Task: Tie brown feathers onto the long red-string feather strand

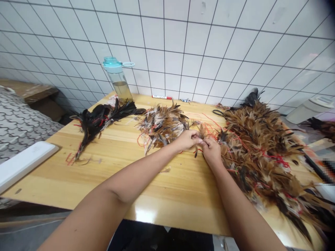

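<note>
My left hand (188,139) and my right hand (211,150) meet over the middle of the table, both pinched closed. Between their fingertips is a small brown feather bunch (202,131), its tips sticking up above the fingers. Just left of my left hand lies a loose pile of brown and white feathers (163,125) with bits of red string. Red strings (209,129) run across the wood behind my hands. A large heap of brown feathers (261,139), laced with red string, spreads to the right of my right hand.
Black feathers (96,120) lie at the left of the wooden table (112,181). A bottle with a turquoise lid (119,82) stands at the back left, a red-and-white marker (162,97) by the tiled wall. A white box-like object (28,164) sits at the left edge.
</note>
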A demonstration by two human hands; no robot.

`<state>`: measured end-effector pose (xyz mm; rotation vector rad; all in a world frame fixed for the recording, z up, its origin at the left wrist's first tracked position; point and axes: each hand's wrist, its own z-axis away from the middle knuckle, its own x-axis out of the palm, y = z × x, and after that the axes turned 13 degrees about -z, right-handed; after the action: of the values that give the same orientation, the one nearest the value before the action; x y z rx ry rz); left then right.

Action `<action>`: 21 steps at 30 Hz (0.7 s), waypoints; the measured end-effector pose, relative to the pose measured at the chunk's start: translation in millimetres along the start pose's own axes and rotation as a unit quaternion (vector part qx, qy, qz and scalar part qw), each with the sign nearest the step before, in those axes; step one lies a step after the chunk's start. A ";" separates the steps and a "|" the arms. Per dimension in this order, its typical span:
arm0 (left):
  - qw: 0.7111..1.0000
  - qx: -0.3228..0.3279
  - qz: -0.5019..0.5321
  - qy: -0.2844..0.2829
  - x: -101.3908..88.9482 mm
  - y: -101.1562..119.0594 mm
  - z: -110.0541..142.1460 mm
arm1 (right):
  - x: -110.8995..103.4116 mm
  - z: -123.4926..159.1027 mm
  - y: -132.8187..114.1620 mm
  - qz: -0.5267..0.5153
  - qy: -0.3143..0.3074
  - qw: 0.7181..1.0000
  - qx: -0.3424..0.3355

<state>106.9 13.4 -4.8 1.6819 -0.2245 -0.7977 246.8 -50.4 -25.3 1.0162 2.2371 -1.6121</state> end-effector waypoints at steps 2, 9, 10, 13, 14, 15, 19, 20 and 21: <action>1.000 -0.012 0.014 0.008 1.9 -4.1 -0.7 | 0.7 -0.9 0.8 0.009 -0.031 0.999 -0.008; 0.999 0.002 -0.026 0.038 5.0 -12.2 -3.7 | 4.7 -1.8 9.3 0.048 -0.052 0.997 -0.022; 0.998 0.024 -0.060 0.028 2.9 -12.3 -4.0 | 5.7 -2.2 11.4 0.051 -0.050 0.997 -0.023; 0.982 0.076 -0.169 0.045 -3.0 -12.4 -4.0 | 7.6 -2.9 15.5 0.060 -0.042 0.997 -0.029; 0.978 0.082 -0.186 0.051 -4.0 -12.6 -3.8 | 7.6 -2.8 15.7 0.062 -0.038 0.997 -0.028; 0.976 0.085 -0.195 0.054 -4.5 -13.0 -3.7 | 7.3 -2.6 15.3 0.064 -0.039 0.997 -0.027; 0.982 0.080 -0.167 0.033 -1.2 -15.5 -4.8 | 5.9 -1.6 11.5 0.066 -0.041 0.997 -0.020; 0.986 0.068 -0.148 0.028 0.4 -15.8 -5.1 | 5.8 -1.6 10.7 0.066 -0.040 0.997 -0.020; 0.990 0.053 -0.130 0.028 1.9 -15.9 -5.4 | 5.8 -1.6 10.2 0.065 -0.039 0.997 -0.020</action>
<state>107.4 21.1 -19.8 1.8566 -0.0083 -0.9419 249.3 -44.9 -35.4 1.0473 2.0984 -1.5206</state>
